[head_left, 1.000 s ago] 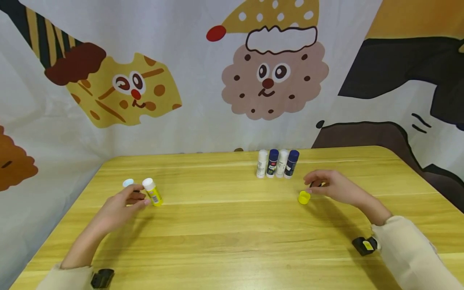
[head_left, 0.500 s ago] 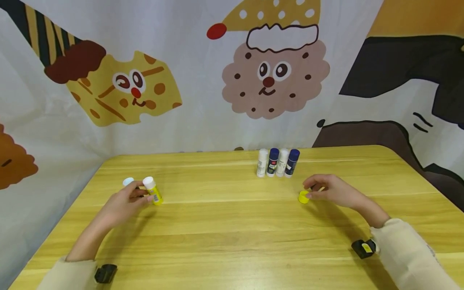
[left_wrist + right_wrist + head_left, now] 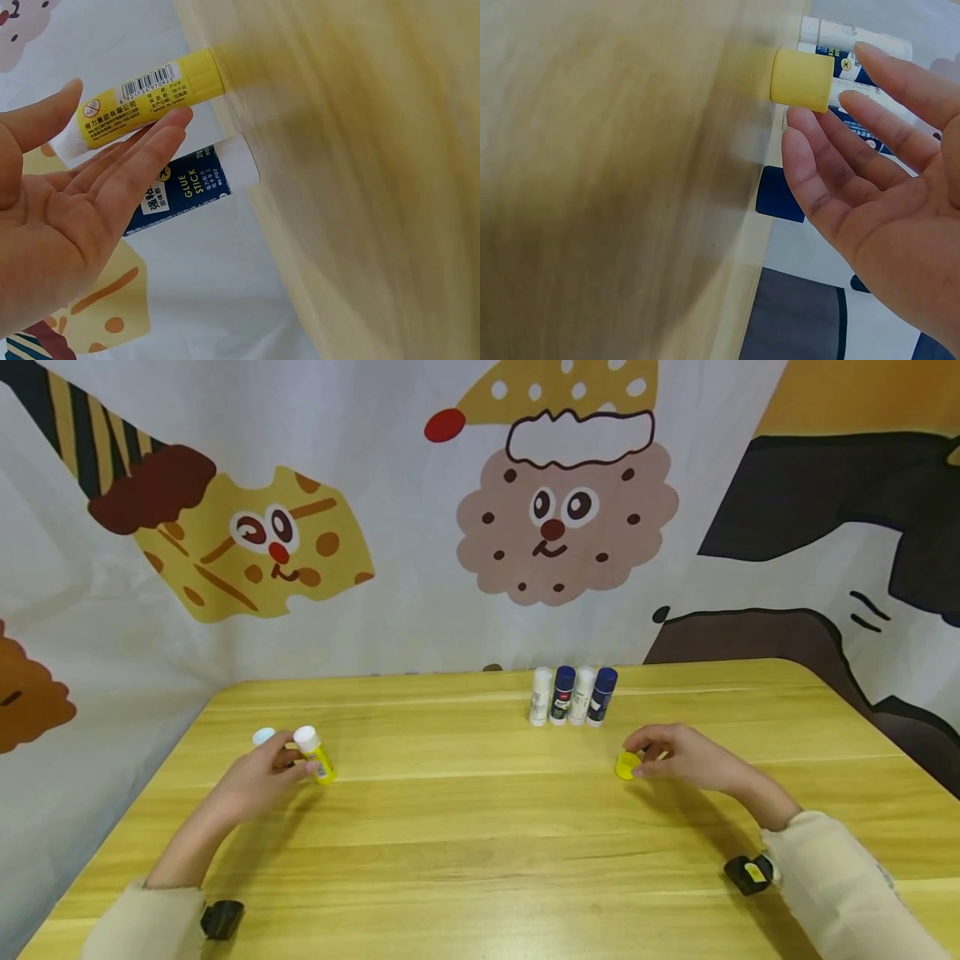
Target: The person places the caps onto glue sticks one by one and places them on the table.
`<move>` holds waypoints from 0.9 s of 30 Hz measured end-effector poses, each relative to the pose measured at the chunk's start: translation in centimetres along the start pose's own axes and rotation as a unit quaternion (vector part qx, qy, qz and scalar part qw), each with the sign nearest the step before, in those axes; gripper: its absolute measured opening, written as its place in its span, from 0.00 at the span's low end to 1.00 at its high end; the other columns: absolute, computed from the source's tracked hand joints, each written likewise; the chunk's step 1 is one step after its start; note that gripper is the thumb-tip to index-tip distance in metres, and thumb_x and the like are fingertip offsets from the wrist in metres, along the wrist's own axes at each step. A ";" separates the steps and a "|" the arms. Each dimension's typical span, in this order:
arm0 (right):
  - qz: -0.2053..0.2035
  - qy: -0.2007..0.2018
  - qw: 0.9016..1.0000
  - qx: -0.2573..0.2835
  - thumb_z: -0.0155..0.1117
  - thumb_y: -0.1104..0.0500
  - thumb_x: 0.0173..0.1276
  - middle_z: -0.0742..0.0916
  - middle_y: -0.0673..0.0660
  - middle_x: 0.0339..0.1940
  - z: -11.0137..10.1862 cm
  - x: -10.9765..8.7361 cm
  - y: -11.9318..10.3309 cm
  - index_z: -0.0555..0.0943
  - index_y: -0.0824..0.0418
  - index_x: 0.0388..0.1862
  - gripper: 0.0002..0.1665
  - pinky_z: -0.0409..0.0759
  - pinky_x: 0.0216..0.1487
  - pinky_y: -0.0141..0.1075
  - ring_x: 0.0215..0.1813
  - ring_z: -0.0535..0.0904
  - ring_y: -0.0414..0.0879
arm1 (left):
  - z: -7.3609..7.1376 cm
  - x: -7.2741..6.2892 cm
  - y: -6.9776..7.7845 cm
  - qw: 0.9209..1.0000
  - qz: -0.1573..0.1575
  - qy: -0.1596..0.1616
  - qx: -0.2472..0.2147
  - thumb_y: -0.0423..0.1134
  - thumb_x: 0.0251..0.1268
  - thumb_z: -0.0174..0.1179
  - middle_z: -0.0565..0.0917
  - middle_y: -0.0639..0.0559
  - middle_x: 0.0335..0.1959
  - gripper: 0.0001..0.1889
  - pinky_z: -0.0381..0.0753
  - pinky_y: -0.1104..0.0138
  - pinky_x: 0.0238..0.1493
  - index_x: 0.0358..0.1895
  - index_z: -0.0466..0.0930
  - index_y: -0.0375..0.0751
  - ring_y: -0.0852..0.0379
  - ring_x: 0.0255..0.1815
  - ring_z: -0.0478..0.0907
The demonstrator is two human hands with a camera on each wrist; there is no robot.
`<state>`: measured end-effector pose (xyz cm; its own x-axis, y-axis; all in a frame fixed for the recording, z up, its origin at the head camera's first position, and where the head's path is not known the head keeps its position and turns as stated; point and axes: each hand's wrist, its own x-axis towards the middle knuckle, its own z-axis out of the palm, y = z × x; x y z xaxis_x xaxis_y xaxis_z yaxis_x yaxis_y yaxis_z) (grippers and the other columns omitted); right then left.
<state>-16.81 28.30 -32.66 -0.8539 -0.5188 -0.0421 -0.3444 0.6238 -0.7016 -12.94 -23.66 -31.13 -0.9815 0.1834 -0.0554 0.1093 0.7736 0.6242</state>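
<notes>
A yellow glue stick [image 3: 323,765] with a white upper end stands upright at the left of the table. My left hand [image 3: 258,777] is at it, thumb on one side and long fingers on the other, held loosely without a visible pinch. Beyond these fingers is a navy glue stick [image 3: 196,187] with a white base; its pale top [image 3: 263,737] shows behind the hand. On the right, a yellow cap [image 3: 627,766] stands on the table. My right hand [image 3: 686,760] is beside it, fingers relaxed and thumb apart. A dark blue cap [image 3: 780,193] is partly hidden behind the right fingers.
Several glue sticks stand in a close row near the back edge, among them a white one [image 3: 540,697] and a blue-capped one [image 3: 602,697]. A cloth [image 3: 420,635] printed with cartoon food hangs behind the wooden table [image 3: 465,827].
My left hand has shifted slightly right, closer around the yellow glue stick. The right hand has lowered a little toward the yellow cap. The sticks and caps stay in place.
</notes>
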 end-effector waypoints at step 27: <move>0.013 -0.004 1.000 -0.019 0.66 0.64 0.58 0.81 0.57 0.39 0.5 0.5 -0.2 0.76 0.71 0.47 0.19 0.77 0.32 0.33 0.36 0.76 0.47 | 0.4 0.6 0.4 0.999 0.011 -0.012 -0.050 0.38 0.69 0.51 0.77 0.30 0.45 0.19 0.79 0.57 0.37 0.54 0.64 0.26 0.41 0.42 0.78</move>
<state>-16.97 27.64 -32.94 -0.8595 -0.5068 -0.0667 -0.3368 0.6596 -0.6720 -13.40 -23.01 -31.23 -0.9748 0.2153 -0.0588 0.1135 0.7054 0.6997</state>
